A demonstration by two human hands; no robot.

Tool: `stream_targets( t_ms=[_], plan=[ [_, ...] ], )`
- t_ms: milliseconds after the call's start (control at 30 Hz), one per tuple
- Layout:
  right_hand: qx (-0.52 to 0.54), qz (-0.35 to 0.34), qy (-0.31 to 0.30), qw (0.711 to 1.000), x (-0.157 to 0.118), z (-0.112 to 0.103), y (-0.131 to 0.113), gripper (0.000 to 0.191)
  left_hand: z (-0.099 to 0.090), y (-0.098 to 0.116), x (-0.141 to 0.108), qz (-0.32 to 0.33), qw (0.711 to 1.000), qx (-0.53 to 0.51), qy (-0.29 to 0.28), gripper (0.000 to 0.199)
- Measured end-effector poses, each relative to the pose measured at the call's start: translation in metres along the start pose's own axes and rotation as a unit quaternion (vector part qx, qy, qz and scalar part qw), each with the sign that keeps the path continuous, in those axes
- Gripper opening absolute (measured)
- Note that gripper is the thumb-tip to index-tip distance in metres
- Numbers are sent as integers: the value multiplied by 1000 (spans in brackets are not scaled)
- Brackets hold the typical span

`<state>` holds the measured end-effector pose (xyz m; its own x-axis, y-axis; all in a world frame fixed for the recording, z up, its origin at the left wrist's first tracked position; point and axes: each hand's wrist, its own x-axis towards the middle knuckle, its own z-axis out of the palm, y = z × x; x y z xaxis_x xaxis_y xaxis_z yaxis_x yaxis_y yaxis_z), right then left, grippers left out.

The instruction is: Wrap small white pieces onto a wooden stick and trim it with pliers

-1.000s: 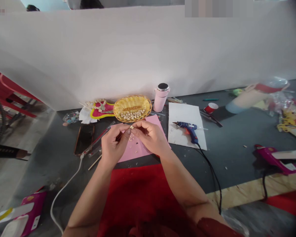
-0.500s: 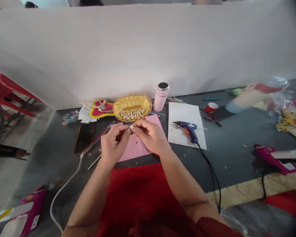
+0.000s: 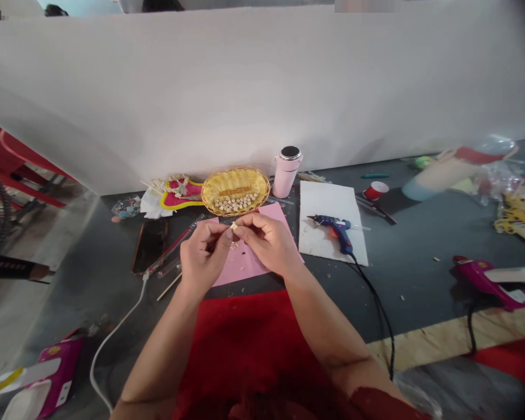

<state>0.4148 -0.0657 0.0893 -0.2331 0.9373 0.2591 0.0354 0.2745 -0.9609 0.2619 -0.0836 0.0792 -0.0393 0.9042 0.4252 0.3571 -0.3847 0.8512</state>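
My left hand (image 3: 204,254) and my right hand (image 3: 266,242) meet over a pink sheet (image 3: 245,269), fingertips pinched on one small cream piece (image 3: 234,226) between them. Several tiny cream bits lie on the sheet just below my fingers. Behind the hands, a yellow woven basket (image 3: 234,174) holds many small pale pieces at its front. A blue glue gun (image 3: 339,227) rests on a white board (image 3: 328,195) to the right, its black cord running toward the front.
A pink flask (image 3: 286,174) stands beside the basket. Left are a phone (image 3: 149,248), a white cable (image 3: 114,326) and a magenta device (image 3: 59,361). Right are a red spool (image 3: 376,189), a leaning bottle (image 3: 446,172) and another magenta device (image 3: 492,281). A white partition (image 3: 245,87) rises behind.
The whole view has shifted very slightly. Both hands keep nearly the same pose around the small cream piece.
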Motion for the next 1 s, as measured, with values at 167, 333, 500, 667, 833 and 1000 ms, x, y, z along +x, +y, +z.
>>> stream_targets(
  t_ms=[167, 333, 500, 667, 833, 1000],
  plan=[
    [3, 9, -1, 1000, 0, 0, -2, 19, 2, 0, 0, 3, 1000, -4, -2, 10],
    [4, 1, 3, 1000, 0, 0, -1, 18, 1, 0, 0, 7, 1000, -9, -6, 9],
    [8, 0, 1, 1000, 0, 0, 1, 19, 0, 0, -1, 15, 1000, 8, -5, 9],
    [11, 9, 4, 1000, 1, 0, 1, 17, 0, 0, -1, 24, 999, 24, -2, 8],
    [2, 2, 3, 1000, 0, -1, -2, 17, 1, -2, 0, 19, 1000, 12, -8, 9],
    [-6, 4, -4, 1000, 0, -1, -2, 18, 1, -2, 0, 18, 999, 27, -5, 9]
  ],
)
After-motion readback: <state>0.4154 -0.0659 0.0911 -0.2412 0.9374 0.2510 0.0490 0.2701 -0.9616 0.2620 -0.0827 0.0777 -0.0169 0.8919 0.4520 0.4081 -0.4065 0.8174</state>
